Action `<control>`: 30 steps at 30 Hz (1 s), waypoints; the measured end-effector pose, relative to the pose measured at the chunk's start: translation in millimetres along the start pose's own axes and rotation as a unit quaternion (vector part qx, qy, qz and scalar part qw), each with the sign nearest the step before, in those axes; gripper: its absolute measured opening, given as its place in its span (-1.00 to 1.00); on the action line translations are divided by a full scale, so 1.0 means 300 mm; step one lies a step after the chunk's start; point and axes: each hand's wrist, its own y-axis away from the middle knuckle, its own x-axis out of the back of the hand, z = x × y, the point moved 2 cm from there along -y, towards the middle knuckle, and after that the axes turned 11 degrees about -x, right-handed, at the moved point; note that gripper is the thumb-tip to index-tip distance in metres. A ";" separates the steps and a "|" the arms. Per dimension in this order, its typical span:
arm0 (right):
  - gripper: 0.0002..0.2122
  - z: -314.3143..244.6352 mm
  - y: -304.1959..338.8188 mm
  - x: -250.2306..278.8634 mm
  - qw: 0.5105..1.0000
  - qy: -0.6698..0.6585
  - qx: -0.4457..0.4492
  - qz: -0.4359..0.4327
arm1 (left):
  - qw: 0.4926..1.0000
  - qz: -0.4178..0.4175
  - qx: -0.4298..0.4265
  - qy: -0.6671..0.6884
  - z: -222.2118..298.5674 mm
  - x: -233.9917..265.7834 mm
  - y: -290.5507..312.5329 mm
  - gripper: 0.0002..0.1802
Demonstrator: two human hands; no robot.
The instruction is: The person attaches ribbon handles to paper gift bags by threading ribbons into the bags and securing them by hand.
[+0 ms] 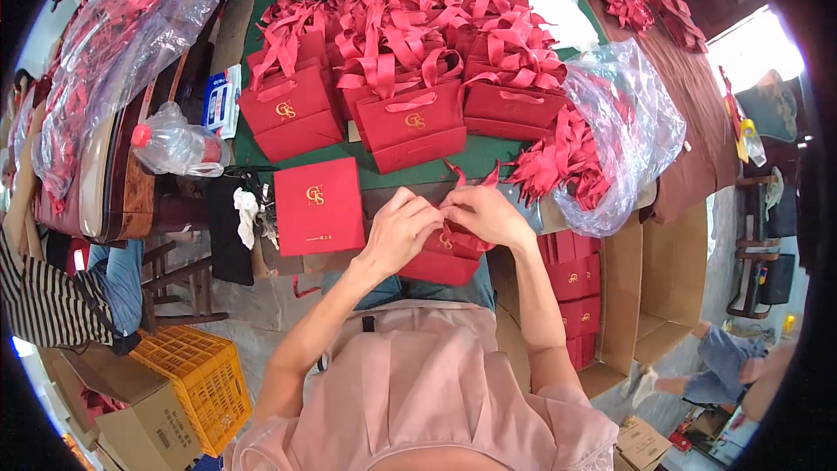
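1. Left hand (405,225) and right hand (486,214): fingertips pinched near each other on the ribbon (447,234) of one red bag (440,269).
2. This bag lies directly below both hands, tilted, its long edge crosswise; neither hand is clearly nearer.
3. Left of the left hand: flat red box (318,214), gold-lettered.
4. Beyond both hands: matching gold-lettered bags (414,135) on the green tabletop (358,160).

Red bag (440,269) looked smooth, matt paper; ribbons (562,157) were satiny cloth; clear bag (641,118) was glossy, crinkled plastic; carton (678,266) was matt cardboard.
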 end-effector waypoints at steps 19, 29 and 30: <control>-0.82 0.079 -0.006 0.060 0.956 -0.123 -0.105 0.244 | 0.984 0.038 0.174 -0.021 -0.044 0.003 -0.007 -0.84; -0.73 0.107 0.002 0.015 0.939 0.117 -0.181 0.268 | 0.976 0.026 0.163 -0.143 -0.091 -0.078 -0.079 -0.69; -0.74 0.115 -0.003 0.005 0.937 0.114 -0.185 0.274 | 0.978 0.028 0.165 -0.125 -0.101 -0.088 -0.075 -0.73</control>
